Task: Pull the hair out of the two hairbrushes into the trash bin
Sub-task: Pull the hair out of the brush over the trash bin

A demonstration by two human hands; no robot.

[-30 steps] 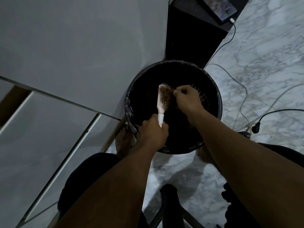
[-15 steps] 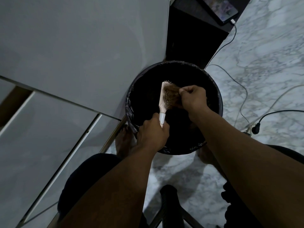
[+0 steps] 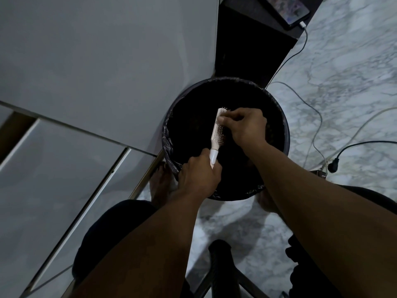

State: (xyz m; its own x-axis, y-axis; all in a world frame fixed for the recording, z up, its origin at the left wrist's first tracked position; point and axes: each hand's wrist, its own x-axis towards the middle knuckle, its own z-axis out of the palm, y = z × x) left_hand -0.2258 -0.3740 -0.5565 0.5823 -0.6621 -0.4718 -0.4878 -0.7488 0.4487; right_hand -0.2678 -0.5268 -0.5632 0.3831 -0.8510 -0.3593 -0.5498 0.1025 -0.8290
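A round black trash bin (image 3: 281, 127) lined with a dark bag stands on the marble floor in front of me. Over its opening my left hand (image 3: 198, 174) grips the handle of a pale pink hairbrush (image 3: 217, 136), bristles facing right. My right hand (image 3: 245, 125) rests on the top part of the brush head, fingertips pinched into the bristles; whether hair is between them is hidden. No second hairbrush is in view.
A white cabinet (image 3: 107, 61) fills the left side, with a dark stand (image 3: 253, 46) behind the bin holding a phone (image 3: 285, 7) on a charging cable. More cables and a black plug (image 3: 333, 166) lie on the floor at right. My feet flank the bin.
My right hand has moved back left onto the top of the brush head after pulling away to the right. The brown hair clump seen earlier on the bristles is mostly no longer visible.
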